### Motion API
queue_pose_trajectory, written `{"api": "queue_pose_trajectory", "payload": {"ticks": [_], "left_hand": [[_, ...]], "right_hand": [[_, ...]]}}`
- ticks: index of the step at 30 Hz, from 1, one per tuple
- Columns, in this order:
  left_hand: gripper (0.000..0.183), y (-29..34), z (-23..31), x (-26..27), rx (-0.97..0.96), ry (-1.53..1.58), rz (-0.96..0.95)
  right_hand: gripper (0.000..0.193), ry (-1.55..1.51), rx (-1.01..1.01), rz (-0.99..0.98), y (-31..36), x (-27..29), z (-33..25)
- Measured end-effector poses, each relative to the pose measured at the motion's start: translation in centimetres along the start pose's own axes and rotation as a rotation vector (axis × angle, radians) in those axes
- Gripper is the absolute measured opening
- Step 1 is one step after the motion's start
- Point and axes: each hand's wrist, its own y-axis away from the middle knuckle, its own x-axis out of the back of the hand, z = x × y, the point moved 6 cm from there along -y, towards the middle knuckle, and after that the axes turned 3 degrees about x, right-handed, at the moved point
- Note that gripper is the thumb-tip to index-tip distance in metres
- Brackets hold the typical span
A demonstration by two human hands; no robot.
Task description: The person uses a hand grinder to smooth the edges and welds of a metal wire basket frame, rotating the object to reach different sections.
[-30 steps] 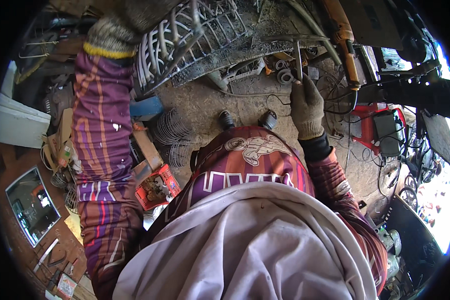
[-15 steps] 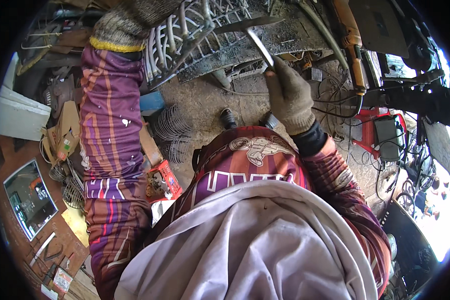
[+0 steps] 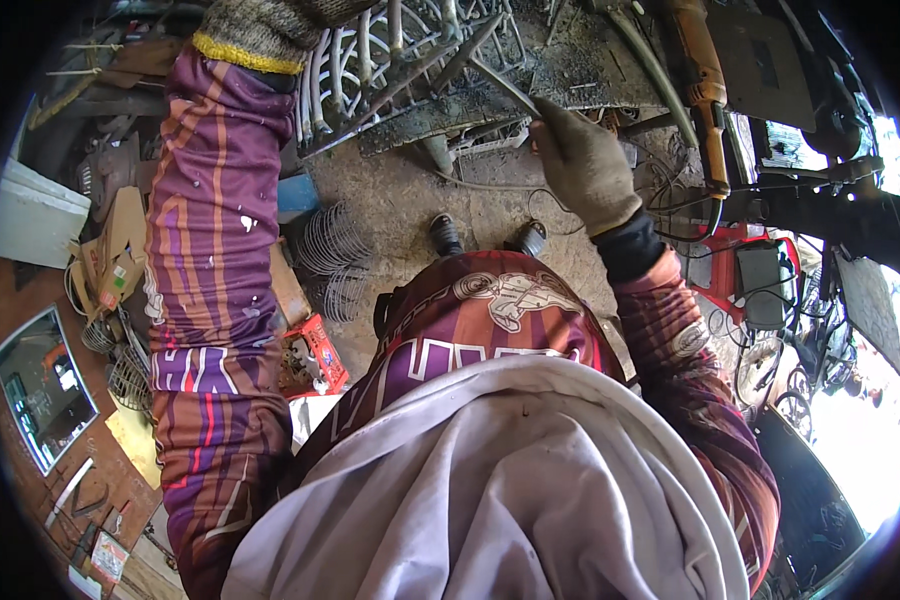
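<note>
My right hand (image 3: 585, 168), in a brown-grey work glove, is closed around the metal handle of a chipping hammer (image 3: 507, 86). The hammer's long pointed head lies over the grey bars at the near side of a welded metal rack (image 3: 362, 75). Whether the head touches the bars cannot be told. At the upper left, my left hand (image 3: 255, 32) wears a knitted grey glove with a yellow cuff and reaches to the rack's left end. Its fingers are cut off by the picture's upper edge, so their grip is hidden.
The rack rests on a dark, dirty worktop (image 3: 610, 85). An orange corded power tool (image 3: 710, 95) is at the right, above a red stool (image 3: 720, 265). Wire coils (image 3: 332, 245), a blue box (image 3: 297, 195) and a red crate (image 3: 327, 352) stand on the floor at left.
The hammer's head has swung down and to the left, onto or just over the rack's near bars. My right hand still grips the handle. The whole view has shifted slightly.
</note>
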Motion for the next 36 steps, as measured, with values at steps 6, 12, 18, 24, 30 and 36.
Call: {"api": "queue_pose_trajectory", "payload": {"ticks": [6, 12, 18, 24, 30, 36], "left_hand": [[0.06, 0.6, 0.6, -0.8, 0.039, -0.035, 0.078], [0.058, 1.6, 1.5, -1.7, 0.094, -0.067, 0.153], [0.056, 1.9, 2.8, -2.6, 0.147, -0.106, 0.213], [0.054, 2.6, 4.6, -3.6, 0.204, -0.15, 0.278], [0.052, 2.6, 7.3, -4.5, 0.265, -0.195, 0.323], [0.051, 1.1, 7.9, -5.7, 0.296, -0.214, 0.292]], "right_hand": [[0.035, -0.265, -0.14, 0.15, 0.6, 0.0, 1.3], [0.036, -0.231, -0.191, 0.051, 0.2, 0.3, 0.7], [0.038, -0.172, -0.091, -0.016, 0.3, -1.0, 1.8], [0.037, -0.15, -0.014, -0.156, 0.0, -0.2, 0.1], [0.03, -0.672, -0.51, 0.242, 5.7, 1.1, 4.2], [0.034, -0.688, -0.734, 0.361, 10.7, 2.5, 6.9]]}}
